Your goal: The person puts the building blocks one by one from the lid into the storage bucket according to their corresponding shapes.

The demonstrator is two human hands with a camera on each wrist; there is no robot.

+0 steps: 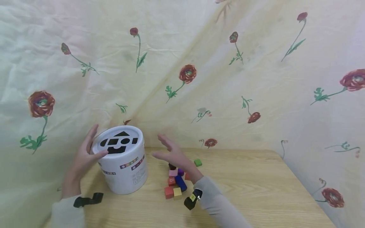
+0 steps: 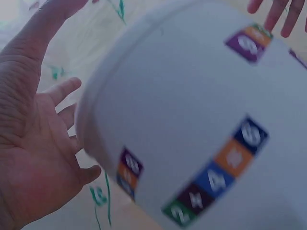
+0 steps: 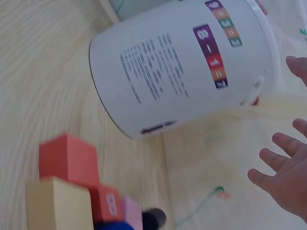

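Note:
A white bucket [image 1: 124, 172] stands upright on the wooden table, printed with coloured number strips. Its white lid [image 1: 99, 139] has dark cut-outs of several shapes. At the bucket's left side my left hand [image 1: 85, 156] is spread, fingers extended beside the lid and thumb over the near rim; whether it touches is hard to tell. My right hand [image 1: 174, 155] hovers to the right, apart from the bucket, its fingers loosely extended and palm towards it. Below that hand lie a pink block [image 1: 173, 173], a blue block [image 1: 181, 183], a red block [image 1: 169, 192] and a yellow block [image 1: 177, 193].
Off to the right sits a green block [image 1: 198, 162]. A black piece [image 1: 172, 166] and a purple block [image 1: 180, 172] lie at the back of the pile; another red block [image 1: 187, 176] is partly behind my right wrist. Flowered cloth [image 1: 159, 82] hangs behind the table [image 1: 242, 190].

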